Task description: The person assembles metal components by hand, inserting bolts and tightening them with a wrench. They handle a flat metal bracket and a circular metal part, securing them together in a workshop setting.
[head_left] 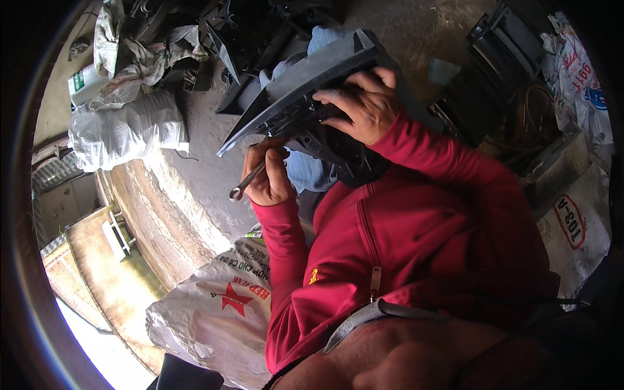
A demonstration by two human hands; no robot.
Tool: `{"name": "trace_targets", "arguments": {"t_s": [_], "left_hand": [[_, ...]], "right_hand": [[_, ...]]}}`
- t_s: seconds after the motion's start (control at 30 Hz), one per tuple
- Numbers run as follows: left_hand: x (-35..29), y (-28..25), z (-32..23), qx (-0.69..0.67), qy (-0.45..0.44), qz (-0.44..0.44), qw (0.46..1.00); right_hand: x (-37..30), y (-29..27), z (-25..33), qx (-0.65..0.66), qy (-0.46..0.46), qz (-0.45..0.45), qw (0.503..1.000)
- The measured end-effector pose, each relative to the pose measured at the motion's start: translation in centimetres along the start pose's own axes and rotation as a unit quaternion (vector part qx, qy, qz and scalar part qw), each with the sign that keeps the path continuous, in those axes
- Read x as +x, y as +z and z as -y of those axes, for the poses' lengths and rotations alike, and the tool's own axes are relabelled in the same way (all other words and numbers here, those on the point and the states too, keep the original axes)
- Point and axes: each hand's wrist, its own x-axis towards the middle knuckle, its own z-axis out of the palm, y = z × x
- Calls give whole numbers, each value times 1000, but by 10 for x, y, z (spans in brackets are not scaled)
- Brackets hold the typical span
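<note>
From my station, through the head view, I have my left grip (268, 175) closed around a metal wrench (246, 184), whose ring end sticks out below and to the left of the fingers. The wrench's other end runs up toward the dark panel (318, 73) and is hidden there, so I cannot tell whether it sits on a fastener. My right grip (365, 106) is clamped on that panel, its fingers spread over the ribbed near side close to the upper end. The panel slants down and leftward from the right grip, and its pointed lower end is just above the left grip. Beneath the right grip, a black molded piece (354, 159) lies by the lap; I cannot tell whether it joins the panel. Blue cloth (305, 170) shows just right of the left grip. Well to the left of that grip is a white wrapped bundle (130, 127), and below it a white sack (208, 309) with a red star. Beyond the right grip, farther right, dark parts (494, 58) stand stacked near another printed sack (578, 84).
</note>
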Motion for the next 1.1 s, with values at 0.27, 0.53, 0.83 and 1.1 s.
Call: {"name": "trace_targets", "arguments": {"t_s": [0.27,0.53,0.83,1.1], "left_hand": [[6,25,-6,237,50,173,955],[14,21,16,238,13,107,965],[18,12,18,264,51,111,957],[16,15,5,261,31,161,951]], "right_hand": [[4,-2,4,22,29,15,999],[2,1,0,16,23,1,1000],[3,-1,0,17,22,15,999],[0,2,3,-7,5,14,1000]]}}
